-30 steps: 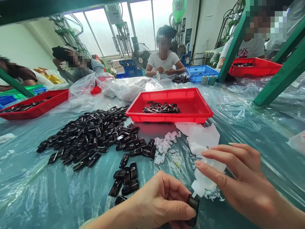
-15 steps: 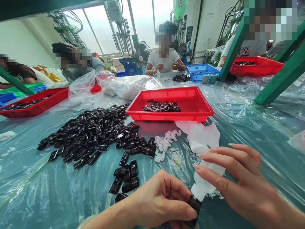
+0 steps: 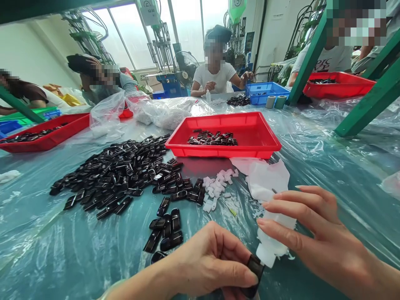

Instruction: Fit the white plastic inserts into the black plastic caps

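My left hand [image 3: 218,262], low in the middle, is closed on a black piece [image 3: 254,273] between thumb and fingers. To its right, my right hand [image 3: 315,225] holds a translucent white bottle [image 3: 275,229] with its fingertips; the bottle's white cap end [image 3: 265,252] points down beside the black piece. Behind the bottle lies a crumpled white cloth [image 3: 268,179]. Small white parts [image 3: 217,187] are heaped left of the cloth. A big pile of black pieces [image 3: 115,175] spreads over the left, and several more [image 3: 167,229] lie nearer my left hand.
A red tray [image 3: 223,152] with black pieces stands behind the white parts. Another red tray [image 3: 46,141] is at the left. Green posts [image 3: 371,100] rise at the right. Across the table sits a person [image 3: 215,77] near a blue tray [image 3: 267,98]; other people are at both sides.
The bottle's cap end has shifted right and slightly down, away from the black piece. My left hand has barely moved. The person opposite has reached a hand toward the blue tray.
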Demonstrator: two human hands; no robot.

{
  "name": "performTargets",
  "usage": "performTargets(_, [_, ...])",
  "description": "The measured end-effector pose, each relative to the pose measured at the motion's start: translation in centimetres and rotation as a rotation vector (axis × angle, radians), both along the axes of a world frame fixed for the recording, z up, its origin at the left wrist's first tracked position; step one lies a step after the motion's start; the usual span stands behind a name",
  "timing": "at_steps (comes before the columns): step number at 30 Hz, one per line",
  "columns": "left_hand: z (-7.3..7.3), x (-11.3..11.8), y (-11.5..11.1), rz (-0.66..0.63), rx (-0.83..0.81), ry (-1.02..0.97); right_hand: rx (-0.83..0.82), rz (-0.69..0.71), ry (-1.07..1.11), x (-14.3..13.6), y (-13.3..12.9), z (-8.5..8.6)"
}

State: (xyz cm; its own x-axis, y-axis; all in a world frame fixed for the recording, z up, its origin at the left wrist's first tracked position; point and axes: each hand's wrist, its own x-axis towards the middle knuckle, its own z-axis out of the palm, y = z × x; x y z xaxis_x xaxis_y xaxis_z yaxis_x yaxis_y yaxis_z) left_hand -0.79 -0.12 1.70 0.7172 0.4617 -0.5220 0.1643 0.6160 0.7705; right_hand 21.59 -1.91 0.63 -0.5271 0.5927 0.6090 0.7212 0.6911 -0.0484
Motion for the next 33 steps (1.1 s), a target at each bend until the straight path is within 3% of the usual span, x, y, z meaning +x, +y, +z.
performTargets(12, [-0.11, 0.13, -0.11, -0.034, 0.034, 0.021, 0.147, 0.01, -0.118, -0.15, -0.46, 0.12])
performTargets(33, [-0.8, -0.07, -0.02, -0.011, 0.005, 0.012, 0.043, 0.076, 0.098, -0.27, 0.09, -0.03])
